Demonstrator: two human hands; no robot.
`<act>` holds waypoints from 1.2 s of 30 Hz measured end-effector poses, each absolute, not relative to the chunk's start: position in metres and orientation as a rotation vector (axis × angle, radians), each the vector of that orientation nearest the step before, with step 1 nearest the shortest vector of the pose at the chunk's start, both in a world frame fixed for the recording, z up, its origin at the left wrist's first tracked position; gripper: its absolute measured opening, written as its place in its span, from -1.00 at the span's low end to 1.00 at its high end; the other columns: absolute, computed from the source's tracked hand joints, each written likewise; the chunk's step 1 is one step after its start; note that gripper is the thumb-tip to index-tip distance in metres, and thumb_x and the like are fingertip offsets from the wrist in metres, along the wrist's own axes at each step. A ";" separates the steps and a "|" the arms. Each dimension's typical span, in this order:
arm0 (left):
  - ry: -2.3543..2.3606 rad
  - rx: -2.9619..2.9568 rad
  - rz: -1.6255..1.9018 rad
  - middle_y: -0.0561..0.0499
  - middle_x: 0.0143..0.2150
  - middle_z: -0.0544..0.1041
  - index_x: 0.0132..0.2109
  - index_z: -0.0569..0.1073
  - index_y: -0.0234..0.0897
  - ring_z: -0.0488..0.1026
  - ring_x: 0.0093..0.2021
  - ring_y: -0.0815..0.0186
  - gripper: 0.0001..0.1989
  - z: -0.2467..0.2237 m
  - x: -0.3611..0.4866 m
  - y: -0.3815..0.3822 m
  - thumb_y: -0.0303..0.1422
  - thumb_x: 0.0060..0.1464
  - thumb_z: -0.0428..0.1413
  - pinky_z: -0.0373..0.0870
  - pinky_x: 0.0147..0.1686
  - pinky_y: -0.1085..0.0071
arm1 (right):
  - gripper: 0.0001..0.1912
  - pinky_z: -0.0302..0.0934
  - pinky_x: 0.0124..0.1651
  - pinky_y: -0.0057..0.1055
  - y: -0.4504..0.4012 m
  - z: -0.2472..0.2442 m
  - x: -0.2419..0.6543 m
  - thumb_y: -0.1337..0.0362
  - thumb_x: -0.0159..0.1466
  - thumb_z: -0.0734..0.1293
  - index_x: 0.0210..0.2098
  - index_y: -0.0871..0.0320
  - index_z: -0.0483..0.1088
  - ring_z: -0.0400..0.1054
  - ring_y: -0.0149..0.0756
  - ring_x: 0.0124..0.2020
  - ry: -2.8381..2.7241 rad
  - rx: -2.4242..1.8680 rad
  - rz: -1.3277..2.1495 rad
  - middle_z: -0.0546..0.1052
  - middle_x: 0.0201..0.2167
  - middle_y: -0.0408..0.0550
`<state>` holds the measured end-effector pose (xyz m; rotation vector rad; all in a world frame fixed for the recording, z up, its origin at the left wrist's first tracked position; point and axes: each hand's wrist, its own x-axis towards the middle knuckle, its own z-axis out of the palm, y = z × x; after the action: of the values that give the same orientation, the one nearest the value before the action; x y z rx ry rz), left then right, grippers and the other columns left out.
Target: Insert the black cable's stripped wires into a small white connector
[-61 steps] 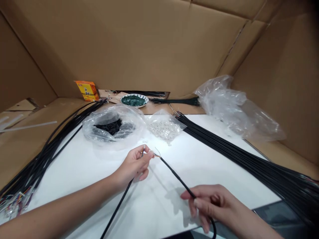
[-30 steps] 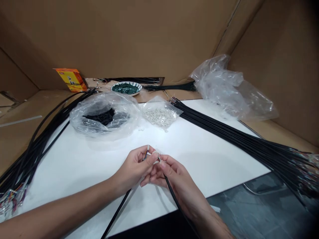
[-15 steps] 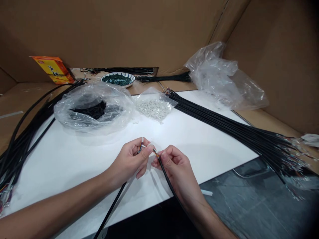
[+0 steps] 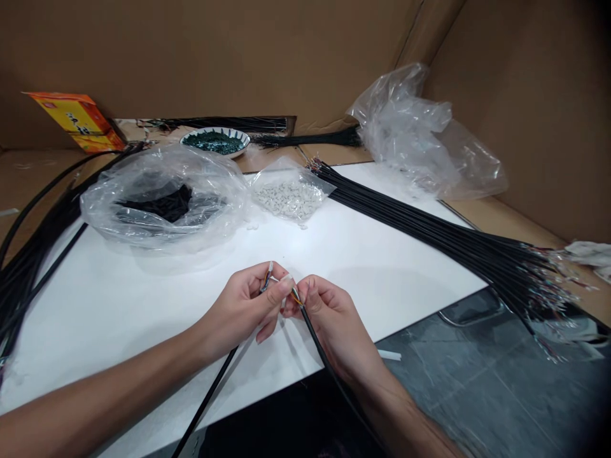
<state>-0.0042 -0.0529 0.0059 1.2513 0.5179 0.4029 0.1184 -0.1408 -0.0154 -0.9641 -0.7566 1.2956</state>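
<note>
My left hand (image 4: pixel 255 302) pinches the coloured wires at the end of a black cable (image 4: pixel 312 334) between thumb and fingers. A small white connector piece shows at the thumb tip. Another wire end with a white tip (image 4: pixel 270 268) pokes up between the same hand's fingers, and a black cable length (image 4: pixel 210 394) runs down from beneath that hand. My right hand (image 4: pixel 334 315) is closed beside the left, thumb and forefinger pinched at the stripped wires just above the black sheath. Its fingertips partly hide the wires.
A clear bag of black pieces (image 4: pixel 95 210) and a small bag of white connectors (image 4: pixel 291 197) lie on the white board (image 4: pixel 382 280). Black cable bundles lie right (image 4: pixel 420 232) and left (image 4: pixel 28 286). Behind are a plate (image 4: pixel 243 146), an orange packet (image 4: pixel 79 121) and crumpled plastic (image 4: pixel 405 140).
The view has shifted slightly, so the background sits further left and higher. My right fingers have moved a little closer to the left hand, at the wires. Both hands keep their hold.
</note>
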 end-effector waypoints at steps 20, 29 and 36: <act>0.594 1.366 0.310 0.22 -0.72 0.15 -0.35 0.25 -0.25 0.08 -0.76 0.59 -0.74 0.006 -0.006 -0.056 -0.17 0.08 0.09 0.12 -0.74 0.66 | -0.75 0.08 -0.39 -0.63 -0.145 0.001 0.151 0.22 0.23 0.26 -0.46 0.30 0.31 0.20 -0.62 -0.51 -1.178 -1.265 1.156 0.33 -0.57 -0.17; 0.581 1.371 0.327 0.22 -0.75 0.14 -0.34 0.26 -0.27 0.09 -0.79 0.58 -0.75 0.006 -0.004 -0.051 -0.19 0.08 0.10 0.13 -0.75 0.66 | -0.83 0.10 -0.37 -0.66 -0.145 0.006 0.156 0.30 0.22 0.28 -0.43 0.28 0.40 0.24 -0.65 -0.46 -1.244 -1.406 0.923 0.41 -0.52 -0.18; 0.566 1.315 0.297 0.25 -0.74 0.14 -0.31 0.23 -0.29 0.09 -0.77 0.62 -0.76 0.005 -0.005 -0.049 -0.22 0.14 0.06 0.17 -0.73 0.70 | -0.82 0.18 -0.35 -0.72 -0.146 0.003 0.154 0.23 0.19 0.33 -0.38 0.25 0.44 0.30 -0.66 -0.45 -1.158 -1.332 1.000 0.44 -0.51 -0.18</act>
<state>-0.0053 -0.0494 0.0050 1.3153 0.5663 0.2969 0.1544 -0.1456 0.0030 -1.3325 -1.1584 1.0001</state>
